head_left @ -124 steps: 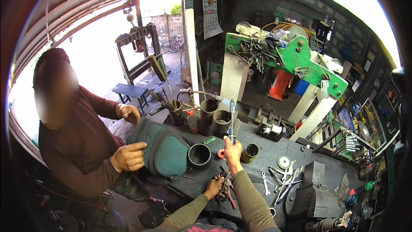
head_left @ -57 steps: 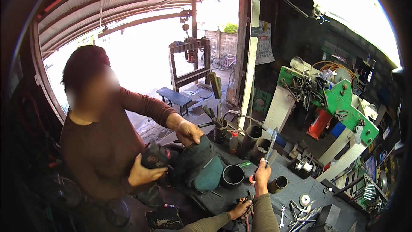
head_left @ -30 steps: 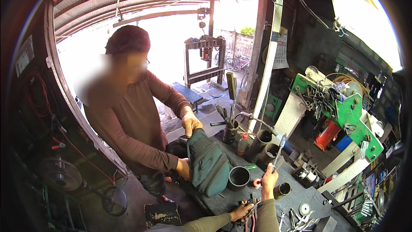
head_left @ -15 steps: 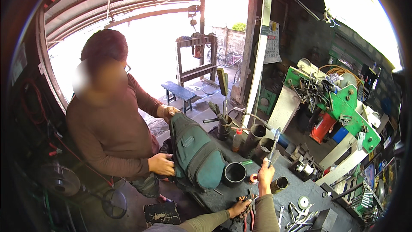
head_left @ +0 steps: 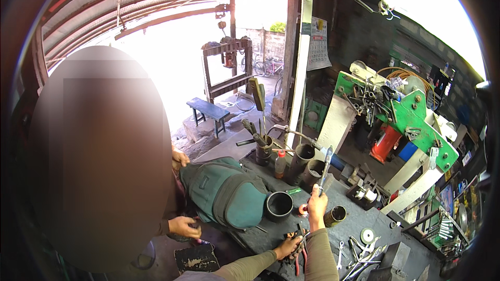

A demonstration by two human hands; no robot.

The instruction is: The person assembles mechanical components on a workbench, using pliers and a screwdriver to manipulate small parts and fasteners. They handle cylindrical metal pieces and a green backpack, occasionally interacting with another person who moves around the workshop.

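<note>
My right hand (head_left: 316,207) is closed around a long silver metal hand tool (head_left: 326,166), held upright above the dark workbench (head_left: 325,239). My left hand (head_left: 286,248) lies low at the bench with fingers curled among several tools. Red-handled pliers (head_left: 298,263) are at its fingers; what exactly it grips is hidden. A dark round bowl (head_left: 279,206) sits beyond both hands. Left of it lies a teal and black bag (head_left: 221,190). The co-worker's upper hand (head_left: 180,157) is beside the bag, and their lower hand (head_left: 183,227) is apart from it.
A small open can (head_left: 335,217) stands right of my right hand. Tall metal cylinders (head_left: 300,164), a red-capped bottle (head_left: 280,164) and a tool-filled can (head_left: 264,151) line the far side. Loose wrenches and pliers (head_left: 364,255) lie at right. A green press frame (head_left: 416,125) rises behind.
The bag has come down from a tilted, raised pose to lie flatter on the bench. The co-worker has come closer, and their lower hand has left the bag. My hands keep nearly the same place.
</note>
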